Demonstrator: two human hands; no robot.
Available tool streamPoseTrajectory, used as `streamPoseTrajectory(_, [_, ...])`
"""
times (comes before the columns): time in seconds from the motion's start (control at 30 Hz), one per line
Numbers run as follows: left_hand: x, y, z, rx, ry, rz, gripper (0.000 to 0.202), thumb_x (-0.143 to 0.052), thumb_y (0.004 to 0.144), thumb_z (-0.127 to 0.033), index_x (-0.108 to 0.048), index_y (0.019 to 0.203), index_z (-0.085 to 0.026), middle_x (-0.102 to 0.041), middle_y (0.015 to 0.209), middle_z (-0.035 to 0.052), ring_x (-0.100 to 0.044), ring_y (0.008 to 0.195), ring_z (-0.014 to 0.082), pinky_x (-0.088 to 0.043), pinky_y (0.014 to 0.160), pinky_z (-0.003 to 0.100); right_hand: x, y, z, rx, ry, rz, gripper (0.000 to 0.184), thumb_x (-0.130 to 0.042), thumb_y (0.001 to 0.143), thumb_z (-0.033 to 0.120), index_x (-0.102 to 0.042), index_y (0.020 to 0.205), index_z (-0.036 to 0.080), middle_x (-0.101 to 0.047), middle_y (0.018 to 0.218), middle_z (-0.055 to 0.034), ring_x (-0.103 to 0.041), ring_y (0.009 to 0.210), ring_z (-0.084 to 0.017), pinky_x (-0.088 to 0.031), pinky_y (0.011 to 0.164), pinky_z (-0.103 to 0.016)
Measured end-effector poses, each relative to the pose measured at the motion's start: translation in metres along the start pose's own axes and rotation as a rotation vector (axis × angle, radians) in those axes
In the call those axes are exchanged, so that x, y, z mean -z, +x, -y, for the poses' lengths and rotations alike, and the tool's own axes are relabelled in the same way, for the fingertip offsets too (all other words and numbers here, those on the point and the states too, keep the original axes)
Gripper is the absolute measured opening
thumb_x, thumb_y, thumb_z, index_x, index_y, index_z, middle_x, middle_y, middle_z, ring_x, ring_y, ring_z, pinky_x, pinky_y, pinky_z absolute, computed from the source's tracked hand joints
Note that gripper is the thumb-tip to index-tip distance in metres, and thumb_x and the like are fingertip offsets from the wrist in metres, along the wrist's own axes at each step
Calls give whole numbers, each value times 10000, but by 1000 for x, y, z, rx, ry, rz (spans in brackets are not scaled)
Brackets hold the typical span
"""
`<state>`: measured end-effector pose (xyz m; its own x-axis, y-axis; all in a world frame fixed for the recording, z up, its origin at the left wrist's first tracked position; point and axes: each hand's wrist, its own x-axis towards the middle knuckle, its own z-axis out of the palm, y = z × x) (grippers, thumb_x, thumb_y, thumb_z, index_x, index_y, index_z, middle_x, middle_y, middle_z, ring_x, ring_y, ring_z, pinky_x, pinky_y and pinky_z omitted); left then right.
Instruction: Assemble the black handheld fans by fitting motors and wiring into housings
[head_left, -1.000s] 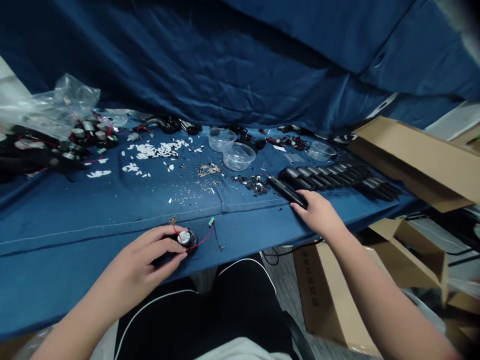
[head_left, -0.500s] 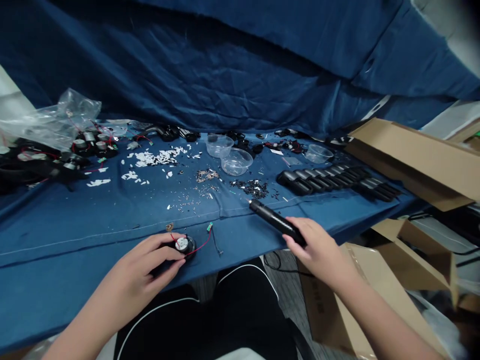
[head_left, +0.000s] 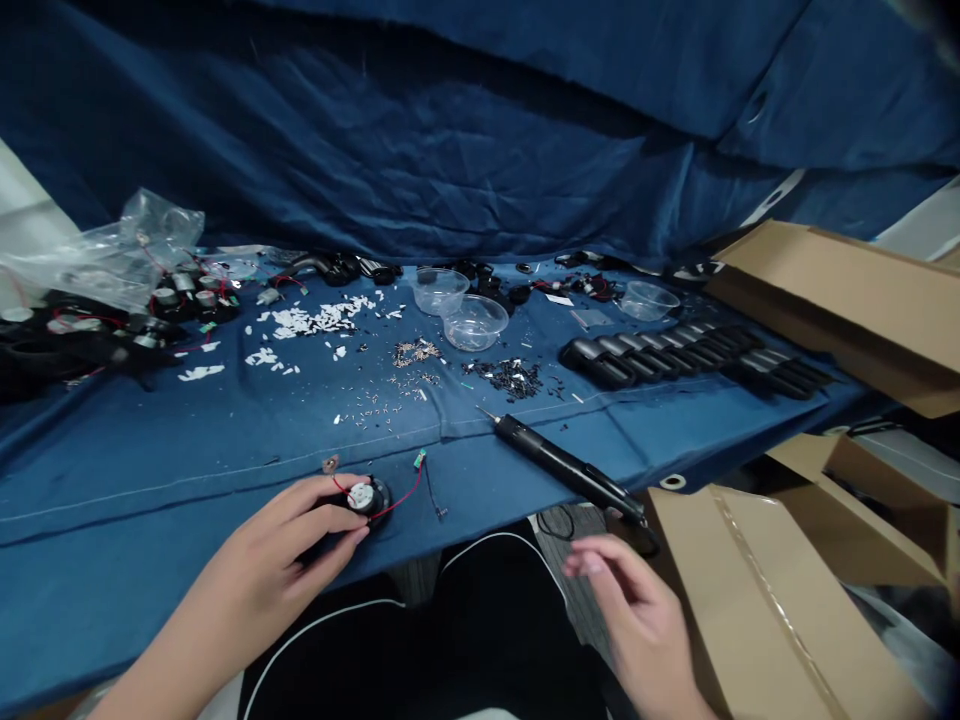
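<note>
My left hand (head_left: 289, 535) is closed around a small motor (head_left: 362, 497) in a round black housing, which rests on the blue cloth near the table's front edge. Red wires run from the motor to a tiny green circuit board (head_left: 420, 460) on its right, and a thin dark lead trails from that board. A black electric screwdriver (head_left: 566, 462) lies on the cloth, its tip towards the screws and its corded end at the table edge. Below that end my right hand (head_left: 637, 610) hangs in the air, holding nothing, with fingers loosely bent and slightly blurred.
Small screws (head_left: 415, 352), black bits (head_left: 514, 378) and white pieces (head_left: 319, 318) lie scattered mid-table. Clear plastic bowls (head_left: 475, 322) stand behind them. Black casings (head_left: 637, 355) line the right side. Motors and a plastic bag (head_left: 142, 240) crowd the left. Cardboard boxes (head_left: 765, 590) stand right of the table.
My right hand has let go of the screwdriver and moved down towards me, leaving the tool on the cloth. The left hand keeps its hold on the motor.
</note>
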<state>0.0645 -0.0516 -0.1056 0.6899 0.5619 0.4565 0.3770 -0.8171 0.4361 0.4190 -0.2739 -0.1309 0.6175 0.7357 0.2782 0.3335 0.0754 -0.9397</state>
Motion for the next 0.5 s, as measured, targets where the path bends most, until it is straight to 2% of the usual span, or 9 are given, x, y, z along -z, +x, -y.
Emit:
streamPoseTrajectory(0.07, [0,1,0,5,-6,-2,130,-725,1150,-438,-816,1180,-351,-766,1457,0,-766,1331,163,-591,1207,243,-12,-5,-8,-188,199,-72,350,-772,1073,583,-828,1156,248,-826,994,-88,-812,790,-244,-736,720,-437])
streamPoseTrajectory(0.13, [1,1,-1,7,-9,-6,124,-729,1150,-439,-810,1183,-351,-765,1450,-7,-764,1317,147,-577,1202,221,-21,6,-17,-311,373,-176,490,-773,1041,704,-760,1142,224,-825,1079,-89,-830,888,-221,-760,841,-445])
streamPoseTrajectory(0.23, [3,1,-3,-5,-5,-2,115,-733,1151,-431,-804,1178,-346,-766,1438,-12,-768,1294,131,-567,1195,203,-29,30,-26,-388,526,-329,594,-913,910,735,-684,1024,198,-785,966,-37,-808,890,-168,-757,952,-411])
streamPoseTrajectory(0.3, [4,1,-4,-9,-6,6,105,-729,1154,-415,-801,1179,-342,-763,1441,-13,-766,1299,127,-568,1190,201,-34,39,-27,-377,560,-404,596,-978,867,677,-664,997,187,-738,867,-1,-779,825,-137,-760,931,-373])
streamPoseTrajectory(0.37, [3,1,-3,-8,-15,10,106,-722,1159,-408,-799,1183,-339,-758,1457,-6,-761,1325,137,-572,1193,218,-34,44,-22,-311,554,-452,576,-990,872,632,-663,1015,180,-728,857,5,-764,800,-125,-765,911,-360])
streamPoseTrajectory(0.43, [2,2,-3,-4,-19,16,114,-719,1159,-413,-801,1188,-340,-755,1474,0,-758,1352,156,-579,1202,246,-28,50,-13,-196,521,-472,568,-971,895,622,-662,1088,185,-761,957,-6,-741,772,-108,-774,904,-381])
streamPoseTrajectory(0.5, [2,4,-3,-9,-18,10,119,-725,1155,-425,-803,1191,-344,-763,1469,1,-766,1344,168,-589,1197,260,-15,64,0,-60,470,-467,606,-959,896,642,-615,1155,216,-786,1094,-5,-685,679,-80,-779,819,-388])
